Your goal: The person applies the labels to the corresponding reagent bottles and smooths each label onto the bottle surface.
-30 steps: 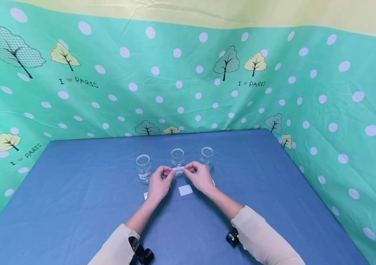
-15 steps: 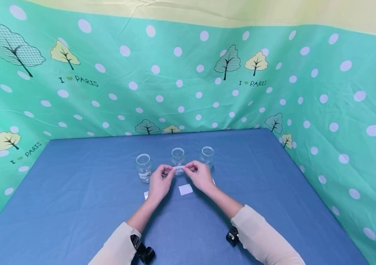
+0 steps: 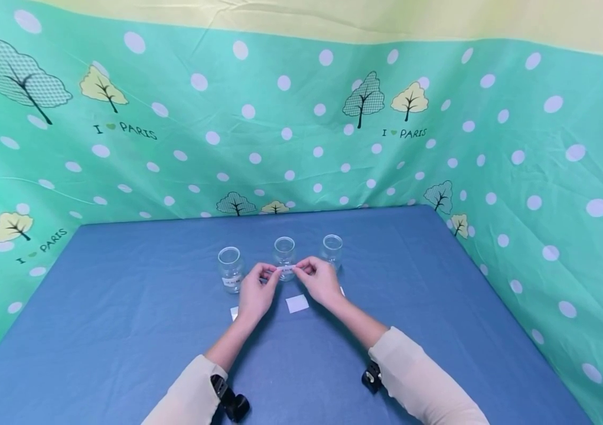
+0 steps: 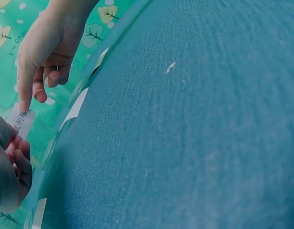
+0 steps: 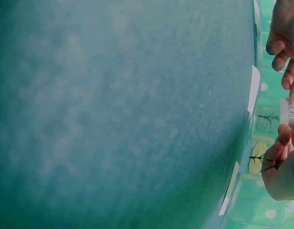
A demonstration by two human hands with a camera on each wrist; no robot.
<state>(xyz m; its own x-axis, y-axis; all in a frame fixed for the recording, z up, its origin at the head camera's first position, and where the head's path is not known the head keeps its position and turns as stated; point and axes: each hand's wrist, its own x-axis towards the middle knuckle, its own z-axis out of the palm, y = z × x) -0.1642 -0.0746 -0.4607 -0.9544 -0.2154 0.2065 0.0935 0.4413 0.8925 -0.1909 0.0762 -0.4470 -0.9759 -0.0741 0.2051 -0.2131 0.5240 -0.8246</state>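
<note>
With fingers of left hand (image 3: 257,292) and right hand (image 3: 320,283), pinches opposite ends of printed label (image 3: 286,269); holds it before middle jar (image 3: 284,251) — cannot confirm contact. Notes white slip (image 3: 297,304) lying nearer on bench (image 3: 147,295).

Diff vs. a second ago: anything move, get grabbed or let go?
Nothing visibly moved, and nothing was newly grabbed or let go. The left hand and right hand still hold the label in front of the middle jar. Jars and white card stayed put.
</note>
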